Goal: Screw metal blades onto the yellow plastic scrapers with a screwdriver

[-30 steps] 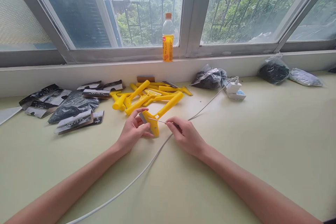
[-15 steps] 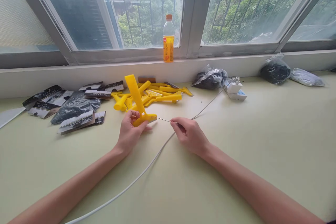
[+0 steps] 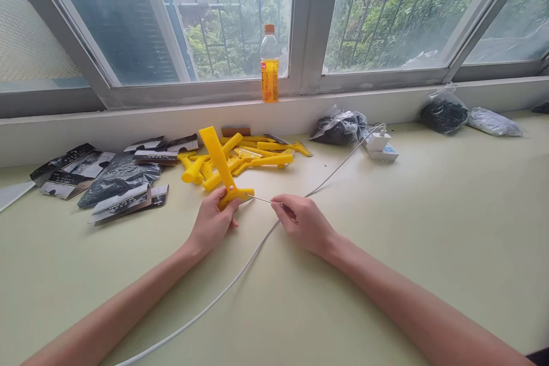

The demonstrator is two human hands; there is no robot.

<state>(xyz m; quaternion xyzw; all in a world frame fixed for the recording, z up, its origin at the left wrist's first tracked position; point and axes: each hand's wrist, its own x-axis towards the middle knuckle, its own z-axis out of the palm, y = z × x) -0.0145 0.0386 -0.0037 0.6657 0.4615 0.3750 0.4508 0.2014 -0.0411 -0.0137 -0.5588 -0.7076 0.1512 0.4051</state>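
Observation:
My left hand (image 3: 213, 220) is closed around the head of a yellow scraper (image 3: 218, 158), whose handle points up and slightly left. In my right hand (image 3: 305, 220) is a thin metal screwdriver (image 3: 260, 199), pinched between thumb and fingers. Its shaft reaches left, and the tip meets the right end of the scraper's head. The screwdriver's handle end is hidden inside my fingers. Behind my left hand lies a pile of yellow scrapers (image 3: 271, 160), jumbled over one another.
A white cable (image 3: 231, 284) crosses the table beneath my right hand to a white charger (image 3: 379, 141). Printed cards (image 3: 120, 206) and a dark plastic bag (image 3: 122, 177) lie at left. Bags of black items (image 3: 338, 127) are along the wall. A drink bottle (image 3: 270, 71) stands on the sill.
The camera view has shifted slightly. Both hands keep their grips, and the scraper and screwdriver sit a little lower and further left in view; the screwdriver tip stays at the scraper head.

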